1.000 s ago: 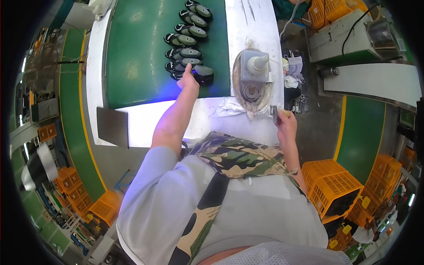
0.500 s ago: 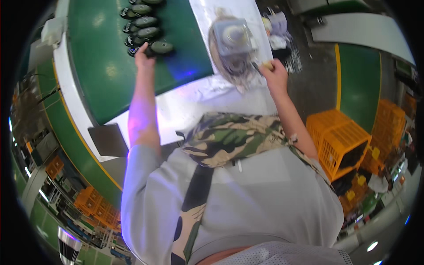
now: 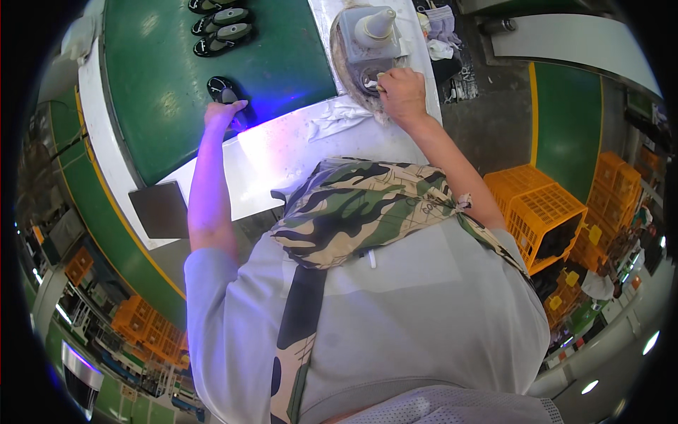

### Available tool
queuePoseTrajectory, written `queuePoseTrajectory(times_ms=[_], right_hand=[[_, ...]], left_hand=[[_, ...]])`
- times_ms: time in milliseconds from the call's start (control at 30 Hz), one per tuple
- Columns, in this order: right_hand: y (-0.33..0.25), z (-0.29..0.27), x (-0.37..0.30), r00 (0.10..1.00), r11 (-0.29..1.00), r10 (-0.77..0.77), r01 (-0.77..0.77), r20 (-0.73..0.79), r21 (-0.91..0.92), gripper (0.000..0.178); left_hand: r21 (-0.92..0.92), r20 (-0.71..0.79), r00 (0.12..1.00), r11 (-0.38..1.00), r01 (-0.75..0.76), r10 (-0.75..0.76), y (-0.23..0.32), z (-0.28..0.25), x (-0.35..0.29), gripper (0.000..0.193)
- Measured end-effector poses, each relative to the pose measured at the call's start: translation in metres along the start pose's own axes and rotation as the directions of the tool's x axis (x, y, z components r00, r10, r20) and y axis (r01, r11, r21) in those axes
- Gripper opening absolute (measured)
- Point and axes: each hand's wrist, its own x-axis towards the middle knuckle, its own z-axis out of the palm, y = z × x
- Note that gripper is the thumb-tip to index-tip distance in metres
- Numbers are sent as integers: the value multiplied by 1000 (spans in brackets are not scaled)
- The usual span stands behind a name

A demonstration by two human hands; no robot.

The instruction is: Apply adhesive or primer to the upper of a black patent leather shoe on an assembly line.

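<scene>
My left hand [image 3: 224, 115] is closed around the near end of a dark shoe [image 3: 223, 90] on the green surface, thumb across it. Beyond it lies a row of similar black shoes [image 3: 220, 41] with grey-green insoles. Between the fingers of my right hand [image 3: 405, 95] is a small brush [image 3: 379, 83] with a yellowish handle. Its tip is over a round pot [image 3: 369, 76], and I cannot tell whether it touches what is inside. Directly behind the pot stands a white bottle with a cone-shaped nozzle [image 3: 378, 27] in a clear plastic container [image 3: 347, 27].
The green belt-like surface [image 3: 159, 92] has a white table edge [image 3: 265, 159] on my side. A crumpled white cloth [image 3: 340, 119] lies near the pot. An orange crate [image 3: 533, 208] stands at my right, and a dark flat panel [image 3: 159, 210] juts out at left.
My left hand has come toward me, bringing a shoe away from the row. My right hand has moved left with the brush, from beside the pot to over it.
</scene>
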Motion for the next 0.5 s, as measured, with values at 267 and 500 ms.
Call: queuePoseTrajectory(times_ms=[267, 500], right_hand=[[-7, -9, 4, 992, 995, -91, 87, -84, -49, 19], [19, -1, -4, 886, 865, 446, -463, 127, 194, 20]], left_hand=[[-676, 345, 936, 710, 198, 68, -46, 0, 13, 40], [-991, 28, 753, -82, 109, 658, -34, 4, -72, 55]])
